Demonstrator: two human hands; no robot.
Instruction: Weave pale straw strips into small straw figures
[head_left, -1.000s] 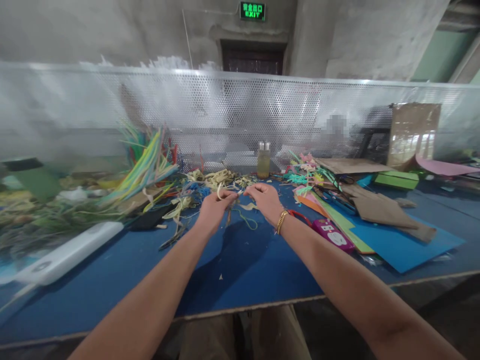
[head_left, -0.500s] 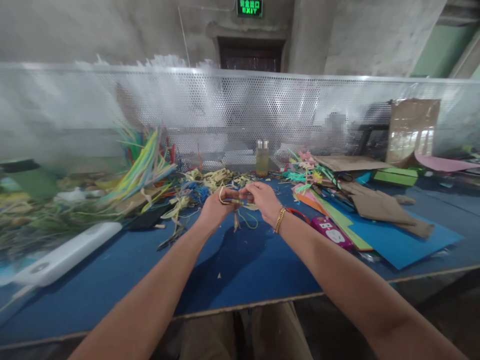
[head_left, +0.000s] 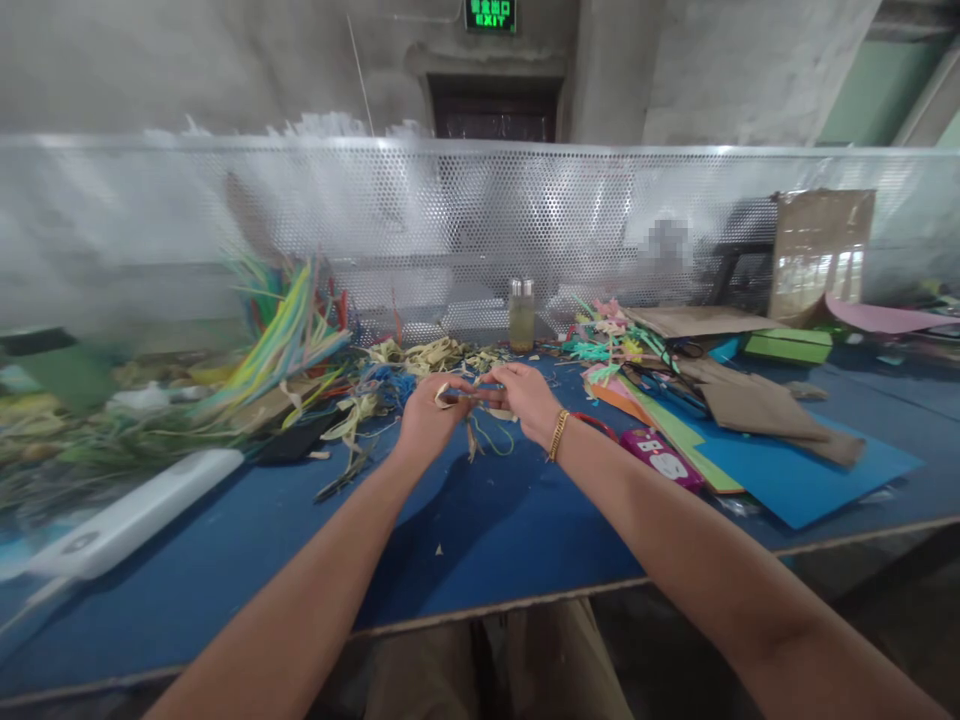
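My left hand [head_left: 429, 412] is closed on a pale, straw-coloured strip [head_left: 445, 396] that curls out by its thumb and forefinger. Its fingertips meet those of my right hand [head_left: 526, 398], which pinches at the same small piece; the fingers cover most of it. A gold bracelet [head_left: 557, 434] circles the right wrist. Just below the fingers a thin green cord [head_left: 496, 440] loops above the blue tabletop [head_left: 480, 540]. Beyond both hands lies a heap of dry pale strips [head_left: 435, 354], with a blue tangle [head_left: 391, 386] at its left.
On the left are a white power strip [head_left: 150, 512], colourful strands [head_left: 281, 335] and a green container [head_left: 58, 368]. A bottle [head_left: 521, 315] stands before the perforated metal screen [head_left: 405, 220]. To the right lie a purple case [head_left: 660, 460], blue sheet [head_left: 810, 480] and brown paper [head_left: 757, 403].
Both hands stay together at about the same spot. The pale strip curled up at the left thumb, then formed a wider loop, and now shows only a small curl.
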